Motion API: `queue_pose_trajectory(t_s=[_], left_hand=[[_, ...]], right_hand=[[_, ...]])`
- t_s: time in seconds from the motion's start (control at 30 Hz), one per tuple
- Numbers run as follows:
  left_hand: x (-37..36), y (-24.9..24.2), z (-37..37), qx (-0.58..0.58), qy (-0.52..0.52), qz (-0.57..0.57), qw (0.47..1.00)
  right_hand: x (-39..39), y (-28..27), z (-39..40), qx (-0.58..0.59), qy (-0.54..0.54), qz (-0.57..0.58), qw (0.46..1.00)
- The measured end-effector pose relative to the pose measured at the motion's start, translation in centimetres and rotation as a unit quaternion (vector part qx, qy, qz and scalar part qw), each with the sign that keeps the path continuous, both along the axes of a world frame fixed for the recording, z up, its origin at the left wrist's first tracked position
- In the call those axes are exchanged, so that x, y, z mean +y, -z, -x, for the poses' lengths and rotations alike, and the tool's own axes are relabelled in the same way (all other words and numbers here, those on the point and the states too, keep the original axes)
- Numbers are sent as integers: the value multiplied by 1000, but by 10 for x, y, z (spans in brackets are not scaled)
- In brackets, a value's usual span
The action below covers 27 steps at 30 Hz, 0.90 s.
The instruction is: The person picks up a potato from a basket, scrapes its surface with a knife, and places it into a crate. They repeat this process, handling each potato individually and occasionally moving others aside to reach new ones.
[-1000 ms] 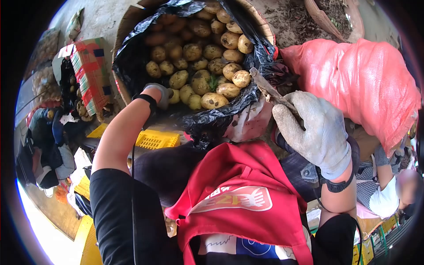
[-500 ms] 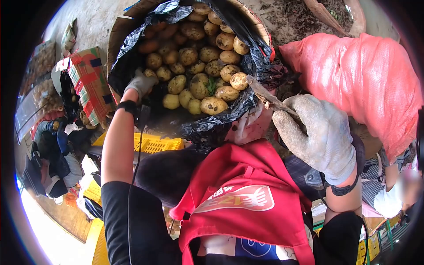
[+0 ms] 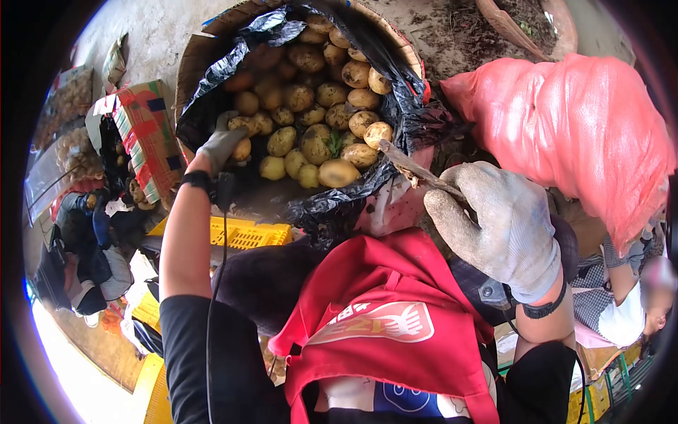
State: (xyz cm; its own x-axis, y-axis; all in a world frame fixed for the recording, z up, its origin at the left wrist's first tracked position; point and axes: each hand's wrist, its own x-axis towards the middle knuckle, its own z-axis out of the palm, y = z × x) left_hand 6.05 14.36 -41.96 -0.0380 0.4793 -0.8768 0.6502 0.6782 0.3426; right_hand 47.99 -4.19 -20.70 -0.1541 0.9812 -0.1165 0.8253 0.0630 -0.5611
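Many soil-marked potatoes (image 3: 313, 145) fill a round cardboard container (image 3: 191, 67) lined with a black plastic bag (image 3: 364, 180). At the left side of this container, my left hand (image 3: 222, 145) in a grey glove is closed around a potato (image 3: 241, 149). Another potato lies against its fingertips; part of the grip is hidden. My right hand (image 3: 505, 222), also gloved, grips a rough brown stick (image 3: 417, 169) between thumb and fingers. The stick's far end reaches the container's right edge, close to a pale potato (image 3: 378, 133).
A full pink woven sack (image 3: 558, 134) lies at the right. Yellow crates (image 3: 258, 234) and a lined carton (image 3: 147, 134) stand at the left. One person (image 3: 614, 304) is at the far right, another (image 3: 92, 247) at the left. A cable hangs along my left arm.
My left hand has drawn back slightly toward me, and a potato now shows in its grip. My right hand and the stick have shifted a little left and down in view.
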Motion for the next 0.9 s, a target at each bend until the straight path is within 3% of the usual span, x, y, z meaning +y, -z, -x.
queue_pose_trajectory(t_s=[0.03,0.1,0.23,0.33,0.4,0.47,0.53,0.57,0.6,0.63,0.7,0.77,0.83,0.9], left_hand=[[-6,-21,-3,1,1,-4,1000],[-19,-66,-12,-296,-57,8,953],[-56,-147,-50,-415,-52,-19,908],[-93,-173,-75,-513,-68,-40,855],[-117,-191,-93,-524,-86,-40,846],[-141,-210,-109,-503,-107,-32,857],[-165,-216,-121,-456,-12,-68,887],[-179,-219,-129,-456,-20,-85,886],[-201,-232,-126,-500,-104,-57,858],[-213,-235,-126,-544,-178,-14,820],[-228,-231,-111,-580,-184,-56,792],[-251,-256,-97,-624,-245,-49,740],[-279,-281,-70,-666,-308,-40,679],[-317,-290,-24,-652,-337,-116,669]], right_hand=[[-1,-3,1,0,-3,-4,1000],[-5,-7,5,-2,-7,-17,1000],[-16,-15,17,61,18,-24,998],[-26,-5,27,229,61,-36,971],[-28,-19,34,345,95,73,931],[-32,-10,39,375,82,87,919],[-39,-13,43,390,72,83,914],[-40,-13,48,412,69,86,904],[-45,-16,50,485,38,112,866],[-46,-43,50,474,28,178,862],[-40,-61,53,440,17,241,865],[-52,-45,49,373,-1,125,919],[-55,-22,46,366,12,97,925],[-52,2,42,330,-7,47,943]])
